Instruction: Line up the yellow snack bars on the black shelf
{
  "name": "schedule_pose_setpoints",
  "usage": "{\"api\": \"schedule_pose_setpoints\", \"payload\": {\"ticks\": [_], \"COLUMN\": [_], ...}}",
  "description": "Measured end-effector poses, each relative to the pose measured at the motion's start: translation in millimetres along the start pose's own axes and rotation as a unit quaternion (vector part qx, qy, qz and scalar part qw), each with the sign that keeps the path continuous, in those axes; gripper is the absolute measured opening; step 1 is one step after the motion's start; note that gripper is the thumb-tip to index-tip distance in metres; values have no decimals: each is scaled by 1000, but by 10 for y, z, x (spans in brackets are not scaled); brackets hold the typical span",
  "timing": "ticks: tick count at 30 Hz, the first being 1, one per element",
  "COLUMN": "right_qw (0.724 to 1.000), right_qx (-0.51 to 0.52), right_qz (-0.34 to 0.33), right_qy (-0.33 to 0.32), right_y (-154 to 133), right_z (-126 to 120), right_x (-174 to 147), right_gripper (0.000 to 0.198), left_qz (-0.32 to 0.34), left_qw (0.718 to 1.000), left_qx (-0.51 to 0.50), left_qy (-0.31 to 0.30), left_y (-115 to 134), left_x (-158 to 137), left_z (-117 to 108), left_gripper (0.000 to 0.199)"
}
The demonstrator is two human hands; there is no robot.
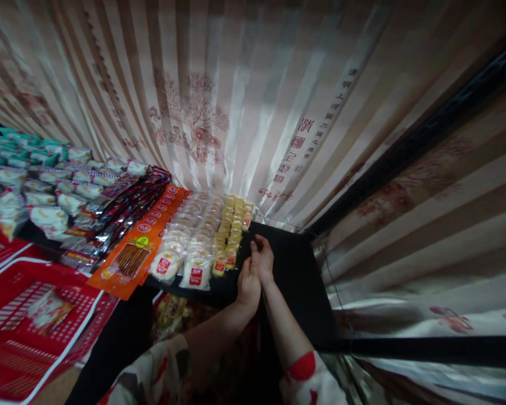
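My left hand (248, 284) and my right hand (264, 260) are pressed against each other over a black shelf (295, 270). The fingers of both are drawn together; whether anything small lies between them is hidden. Just left of them run rows of small yellow packets (231, 232), with red labels on the front ones. A packet with a reddish label (247, 215) lies at the far end, beyond my fingertips. Beside the yellow rows are rows of round white wrapped cakes (196, 273), overlapping in clear wrappers.
Left of the cakes lie orange snack packs (130, 259), dark shiny packs (118, 211), white packs (50, 219) and green packs (29, 143). A red basket (37, 332) stands lower left, holding a packet. Printed curtains (253, 101) hang behind, with a dark bar (421, 135) at right.
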State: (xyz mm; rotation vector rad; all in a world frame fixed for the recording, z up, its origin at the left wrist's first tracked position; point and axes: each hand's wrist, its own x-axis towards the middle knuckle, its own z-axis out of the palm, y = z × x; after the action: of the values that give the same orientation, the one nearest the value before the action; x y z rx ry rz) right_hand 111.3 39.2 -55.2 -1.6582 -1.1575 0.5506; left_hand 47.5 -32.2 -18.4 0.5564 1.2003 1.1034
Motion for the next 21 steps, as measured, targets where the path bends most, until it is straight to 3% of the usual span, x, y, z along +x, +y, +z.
{"api": "schedule_pose_setpoints", "payload": {"ticks": [3,6,10,13,17,21], "right_qw": [1000,999,998,996,981,955], "right_qx": [27,41,56,34,-46,-86], "right_qz": [4,2,-21,-42,-46,-45], "right_qy": [3,13,-10,-70,-181,-279], "right_y": [-117,-221,-203,-94,54,178], "right_z": [-141,-256,-299,-229,-19,253], "right_x": [-401,-860,-1493,-1922,-2376,-2665], "right_gripper": [42,38,32,29,26,34], "left_qz": [46,90,137,142,77,39], "left_qw": [996,986,970,948,885,814], "left_qx": [80,130,162,253,458,576], "left_qy": [2,-45,-115,-133,-37,58], "left_y": [-129,-240,-419,-559,-708,-840], "left_x": [-305,-665,-1075,-1216,-1156,-954], "left_z": [-189,-463,-979,-1443,-2021,-2396], "left_gripper": [29,29,29,32,36,44]}}
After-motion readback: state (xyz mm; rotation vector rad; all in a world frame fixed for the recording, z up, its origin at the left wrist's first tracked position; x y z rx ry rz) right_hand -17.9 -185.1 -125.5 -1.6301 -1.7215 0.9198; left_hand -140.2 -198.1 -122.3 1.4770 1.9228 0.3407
